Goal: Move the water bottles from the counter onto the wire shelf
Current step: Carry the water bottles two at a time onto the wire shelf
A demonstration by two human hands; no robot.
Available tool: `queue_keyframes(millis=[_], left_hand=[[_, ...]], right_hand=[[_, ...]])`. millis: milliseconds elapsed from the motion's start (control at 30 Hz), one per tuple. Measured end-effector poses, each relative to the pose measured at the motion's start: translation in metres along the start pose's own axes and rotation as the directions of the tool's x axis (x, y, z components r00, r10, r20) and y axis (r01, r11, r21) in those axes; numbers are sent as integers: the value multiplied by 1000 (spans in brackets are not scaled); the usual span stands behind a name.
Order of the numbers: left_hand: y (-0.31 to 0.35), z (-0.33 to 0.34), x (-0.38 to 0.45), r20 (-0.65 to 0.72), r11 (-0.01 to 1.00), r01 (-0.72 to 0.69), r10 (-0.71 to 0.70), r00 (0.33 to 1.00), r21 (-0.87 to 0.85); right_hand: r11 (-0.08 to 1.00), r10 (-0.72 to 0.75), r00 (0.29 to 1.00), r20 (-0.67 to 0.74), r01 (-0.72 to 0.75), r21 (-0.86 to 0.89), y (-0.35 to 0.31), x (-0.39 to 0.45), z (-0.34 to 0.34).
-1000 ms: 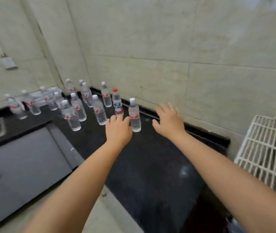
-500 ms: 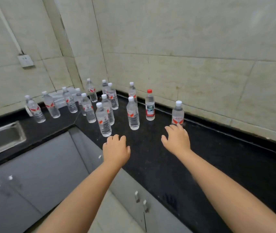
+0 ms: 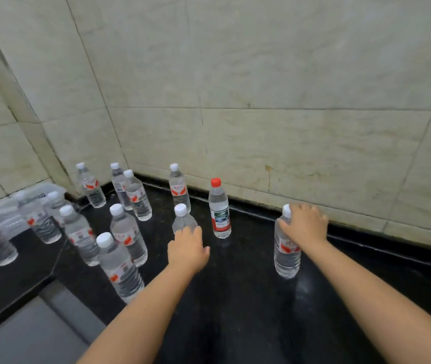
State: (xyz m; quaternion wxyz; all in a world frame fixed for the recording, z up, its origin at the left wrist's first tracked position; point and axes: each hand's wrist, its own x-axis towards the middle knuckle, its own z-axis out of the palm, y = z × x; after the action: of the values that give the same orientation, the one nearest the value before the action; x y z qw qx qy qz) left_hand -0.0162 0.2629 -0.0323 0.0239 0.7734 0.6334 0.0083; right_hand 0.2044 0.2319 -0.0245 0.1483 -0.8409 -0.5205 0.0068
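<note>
Several clear water bottles with white caps stand on the black counter [image 3: 248,311], most of them clustered at the left [image 3: 127,232]. A red-capped bottle [image 3: 219,208] stands near the back wall. My right hand [image 3: 305,224] grips the neck of a lone bottle [image 3: 286,256] at the right, which stands upright on the counter. My left hand [image 3: 188,248] is stretched over the front of another white-capped bottle [image 3: 183,219], with its fingers against the body and hiding the lower half. The wire shelf is out of view.
A white plastic basket [image 3: 38,193] sits in the left corner behind the bottles. Tiled walls close the counter at the back and left. A grey lower surface [image 3: 25,337] lies at the bottom left below the counter edge.
The view swung left and the wire shelf left the frame. Both hands moved forward: the right one took hold of the lone bottle's neck, the left one reached a bottle.
</note>
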Motion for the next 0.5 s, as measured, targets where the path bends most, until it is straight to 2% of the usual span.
queue_keyframes(millis=[100, 267, 367, 500], left_hand=[[-8, 4, 41, -39, 999, -20, 22, 999, 30], [-24, -2, 95, -156, 993, -2, 20, 988, 117], [-37, -10, 119, -76, 992, -13, 23, 997, 125], [-55, -18, 138, 74, 997, -71, 70, 995, 10]], right_hand=[[994, 76, 997, 27, -74, -76, -16, 28, 7], [976, 218, 967, 133, -213, -51, -34, 51, 17], [953, 302, 937, 174, -293, -73, -42, 51, 17], [917, 398, 898, 188, -393, -64, -55, 46, 15]])
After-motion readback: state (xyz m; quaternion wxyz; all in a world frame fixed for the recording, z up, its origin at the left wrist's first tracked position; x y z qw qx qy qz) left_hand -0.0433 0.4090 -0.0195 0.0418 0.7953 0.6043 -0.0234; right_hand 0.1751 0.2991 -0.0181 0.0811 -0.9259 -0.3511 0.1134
